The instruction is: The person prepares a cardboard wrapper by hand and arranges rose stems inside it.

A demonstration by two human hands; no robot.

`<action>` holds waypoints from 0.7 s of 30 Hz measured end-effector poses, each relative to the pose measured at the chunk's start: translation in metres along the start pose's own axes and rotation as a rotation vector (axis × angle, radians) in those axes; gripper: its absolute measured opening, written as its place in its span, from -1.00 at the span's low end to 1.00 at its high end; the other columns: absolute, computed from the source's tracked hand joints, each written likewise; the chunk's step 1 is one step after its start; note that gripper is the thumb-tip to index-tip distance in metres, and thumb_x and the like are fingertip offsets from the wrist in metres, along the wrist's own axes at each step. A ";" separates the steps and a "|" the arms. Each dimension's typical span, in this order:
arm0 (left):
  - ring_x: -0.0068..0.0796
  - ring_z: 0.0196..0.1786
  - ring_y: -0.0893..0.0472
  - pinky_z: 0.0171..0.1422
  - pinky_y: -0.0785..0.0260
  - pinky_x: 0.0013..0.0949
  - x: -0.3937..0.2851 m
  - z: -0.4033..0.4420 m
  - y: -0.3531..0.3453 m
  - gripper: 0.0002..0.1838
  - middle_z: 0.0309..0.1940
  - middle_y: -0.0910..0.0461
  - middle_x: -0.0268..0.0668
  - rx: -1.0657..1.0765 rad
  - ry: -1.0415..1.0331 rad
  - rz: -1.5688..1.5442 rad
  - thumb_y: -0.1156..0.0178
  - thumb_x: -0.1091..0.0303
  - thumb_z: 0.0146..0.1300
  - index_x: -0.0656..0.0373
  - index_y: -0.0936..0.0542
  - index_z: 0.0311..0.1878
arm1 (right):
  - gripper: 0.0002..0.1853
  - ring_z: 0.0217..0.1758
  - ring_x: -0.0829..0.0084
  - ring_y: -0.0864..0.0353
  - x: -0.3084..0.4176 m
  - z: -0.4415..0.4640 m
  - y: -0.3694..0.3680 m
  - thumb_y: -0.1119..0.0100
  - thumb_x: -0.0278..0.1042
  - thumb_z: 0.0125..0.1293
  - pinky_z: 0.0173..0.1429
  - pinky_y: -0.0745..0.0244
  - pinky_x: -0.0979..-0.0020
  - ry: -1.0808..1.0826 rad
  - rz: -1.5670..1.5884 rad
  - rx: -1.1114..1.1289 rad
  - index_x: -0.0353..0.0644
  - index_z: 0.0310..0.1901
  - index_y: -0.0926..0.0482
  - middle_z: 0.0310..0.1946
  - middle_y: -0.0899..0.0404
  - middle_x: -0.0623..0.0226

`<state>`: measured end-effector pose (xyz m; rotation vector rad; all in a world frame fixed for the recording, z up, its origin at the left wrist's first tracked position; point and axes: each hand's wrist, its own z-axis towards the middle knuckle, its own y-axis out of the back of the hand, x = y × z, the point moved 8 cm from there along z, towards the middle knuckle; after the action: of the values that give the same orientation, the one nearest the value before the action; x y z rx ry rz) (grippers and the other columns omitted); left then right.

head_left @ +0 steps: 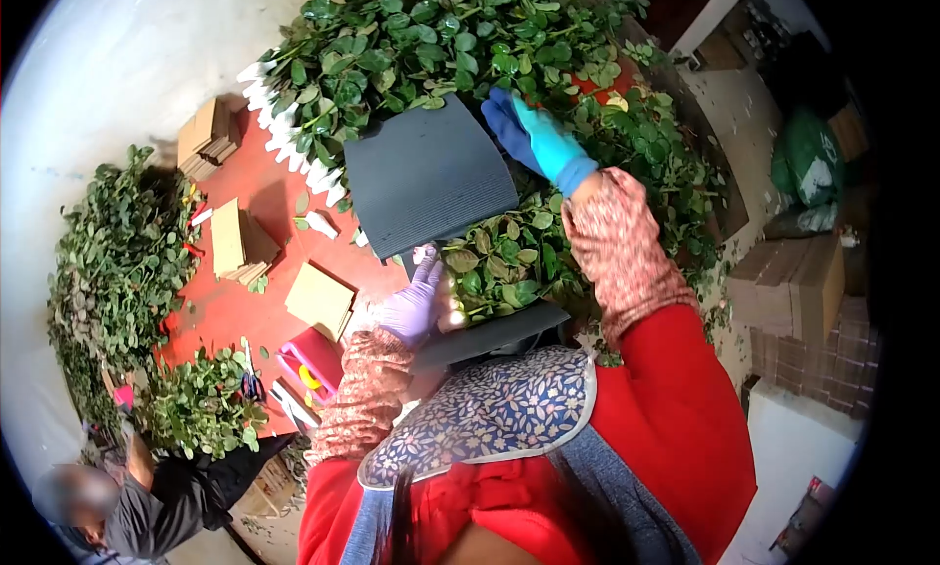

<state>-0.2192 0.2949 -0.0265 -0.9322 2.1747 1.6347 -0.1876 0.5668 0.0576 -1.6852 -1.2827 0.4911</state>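
A dark grey ribbed sheet (431, 178), which looks like corrugated card, lies tilted over leafy green stems (499, 261). My left hand (413, 306), in a purple glove, reaches to the sheet's lower edge with its fingers stretched out. The fingertips look pale and meet that edge. My right hand (537, 139), in a teal and blue glove, is flat with straight fingers beside the sheet's upper right edge. Whether it touches the sheet I cannot tell. Another dark panel (494, 335) stands close to my apron, below the stems.
Leafy stems (421, 41) with white-wrapped ends fill the red table's (220, 310) far side. More foliage (117, 261) is heaped left. Cardboard pieces (318, 296), a pink container (311, 364) and scissors (252, 374) lie nearer. Another person (162, 511) is at lower left; boxes (793, 286) stand right.
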 end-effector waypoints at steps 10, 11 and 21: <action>0.01 -0.03 -0.65 0.05 -0.53 -0.12 0.012 -0.003 0.014 -0.26 0.53 -0.12 -0.21 -0.024 0.129 -0.152 -0.16 0.48 0.15 0.08 -0.26 0.46 | -0.42 -0.06 0.28 -0.71 -0.038 -0.055 -0.053 0.19 -0.05 0.58 0.08 -0.61 0.30 -0.087 -0.928 1.003 -0.34 0.41 -0.21 0.14 -0.54 -0.05; 0.01 -0.02 -0.64 0.06 -0.53 -0.12 0.016 -0.004 0.014 -0.27 0.52 -0.13 -0.20 -0.026 0.127 -0.166 -0.17 0.48 0.15 0.08 -0.27 0.45 | -0.45 -0.01 0.29 -0.70 -0.057 -0.042 -0.035 0.20 -0.08 0.59 0.12 -0.59 0.31 -0.146 -1.159 0.836 -0.35 0.38 -0.28 0.12 -0.56 -0.04; 0.01 0.08 -0.60 0.15 -0.49 -0.16 0.040 -0.031 0.002 -0.36 0.45 -0.26 -0.14 -0.051 0.146 -0.244 -0.22 0.45 0.16 0.10 -0.39 0.37 | -0.42 0.13 -0.03 -0.53 -0.166 -0.054 0.034 0.00 0.07 0.37 0.20 -0.45 0.09 0.330 -2.542 1.137 -0.30 0.17 -0.50 0.07 -0.54 -0.09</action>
<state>-0.2452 0.2536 -0.0374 -1.3122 2.0198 1.5550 -0.1909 0.3935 0.0203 1.1957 -1.3189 -0.5885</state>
